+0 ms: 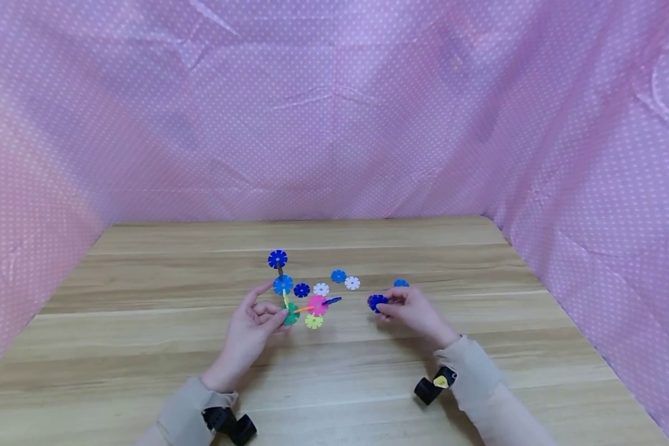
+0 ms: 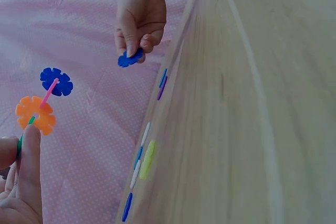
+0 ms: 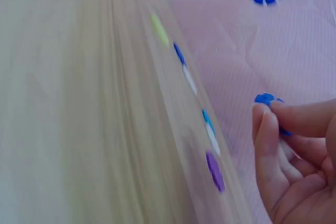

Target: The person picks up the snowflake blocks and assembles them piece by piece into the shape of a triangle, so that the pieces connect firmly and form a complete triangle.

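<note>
Left hand pinches an L-shaped disc chain; right hand pinches a separate dark blue disc.
The left thumb and fingertips pinch the chain's green disc at the bend; from them one arm points away from the person to a blue end disc, the other rightward through a pink disc to an edge-on blue disc, its long axis aimed towards the right fingers. The separate disc juts left of the right fingertips.

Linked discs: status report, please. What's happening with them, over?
Left hand pinching green disc. Linked discs held above table. Right hand pinching separate dark blue disc. Loose discs lying below, seemingly blocking nothing.
</note>
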Demonstrator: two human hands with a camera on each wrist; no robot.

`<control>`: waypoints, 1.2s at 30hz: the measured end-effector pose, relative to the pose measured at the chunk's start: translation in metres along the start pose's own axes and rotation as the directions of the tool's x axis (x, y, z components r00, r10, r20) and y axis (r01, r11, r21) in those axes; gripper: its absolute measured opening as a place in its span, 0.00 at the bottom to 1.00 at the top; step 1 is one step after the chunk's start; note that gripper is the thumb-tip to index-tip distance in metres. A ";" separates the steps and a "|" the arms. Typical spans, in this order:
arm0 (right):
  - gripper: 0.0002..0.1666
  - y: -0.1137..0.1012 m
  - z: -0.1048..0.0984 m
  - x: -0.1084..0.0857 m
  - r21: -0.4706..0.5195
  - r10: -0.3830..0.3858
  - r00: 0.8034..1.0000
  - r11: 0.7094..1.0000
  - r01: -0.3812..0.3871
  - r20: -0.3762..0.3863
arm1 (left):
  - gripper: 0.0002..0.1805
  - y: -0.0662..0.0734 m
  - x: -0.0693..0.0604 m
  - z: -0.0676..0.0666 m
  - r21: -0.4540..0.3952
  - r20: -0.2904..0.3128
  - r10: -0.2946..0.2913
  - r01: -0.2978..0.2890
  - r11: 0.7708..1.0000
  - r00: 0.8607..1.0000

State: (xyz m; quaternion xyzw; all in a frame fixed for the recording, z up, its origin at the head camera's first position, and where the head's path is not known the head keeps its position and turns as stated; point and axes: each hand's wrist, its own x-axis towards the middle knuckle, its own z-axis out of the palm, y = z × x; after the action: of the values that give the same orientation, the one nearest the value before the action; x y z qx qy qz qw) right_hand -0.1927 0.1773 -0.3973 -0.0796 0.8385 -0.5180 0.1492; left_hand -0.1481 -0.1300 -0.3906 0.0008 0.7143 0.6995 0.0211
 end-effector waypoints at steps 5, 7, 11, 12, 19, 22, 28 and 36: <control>0.18 -0.014 0.009 -0.005 0.134 -0.067 0.998 0.989 0.064 0.015 | 0.35 0.003 0.001 0.007 -0.041 0.012 0.015 -0.015 0.999 1.000; 0.20 -0.020 0.012 -0.007 0.171 -0.079 0.997 0.982 0.080 -0.008 | 0.35 0.004 0.001 0.010 -0.053 0.016 0.022 -0.021 0.998 1.000; 0.21 -0.030 0.017 -0.009 0.225 -0.084 0.995 0.970 0.096 -0.059 | 0.36 0.005 0.003 0.014 -0.067 0.027 0.032 -0.030 0.997 0.999; 0.20 -0.032 0.018 -0.010 0.230 -0.088 0.994 0.968 0.102 -0.072 | 0.36 0.005 0.003 0.015 -0.069 0.029 0.032 -0.030 0.997 0.999; 0.19 -0.042 0.024 -0.014 0.250 -0.105 0.985 0.959 0.137 -0.137 | 0.35 0.007 0.002 0.018 -0.051 0.028 0.024 -0.022 0.998 0.999; 0.19 -0.042 0.026 -0.014 0.263 -0.120 0.981 0.952 0.156 -0.150 | 0.35 0.007 0.001 0.018 -0.037 0.023 0.017 -0.016 0.999 1.000; 0.19 -0.041 0.027 -0.015 0.250 -0.138 0.980 0.953 0.172 -0.146 | 0.35 0.006 0.001 0.018 -0.004 0.015 0.000 0.000 1.000 1.000; 0.19 -0.040 0.029 -0.014 0.235 -0.161 0.977 0.953 0.190 -0.139 | 0.35 0.006 0.000 0.020 -0.005 0.024 0.002 -0.002 1.000 1.000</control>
State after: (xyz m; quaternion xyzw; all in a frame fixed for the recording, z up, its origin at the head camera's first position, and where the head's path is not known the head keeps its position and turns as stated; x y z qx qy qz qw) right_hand -0.1705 0.1390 -0.3716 -0.1039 0.7644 -0.6334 0.0612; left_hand -0.1476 -0.1097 -0.3849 0.0097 0.7124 0.7012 0.0289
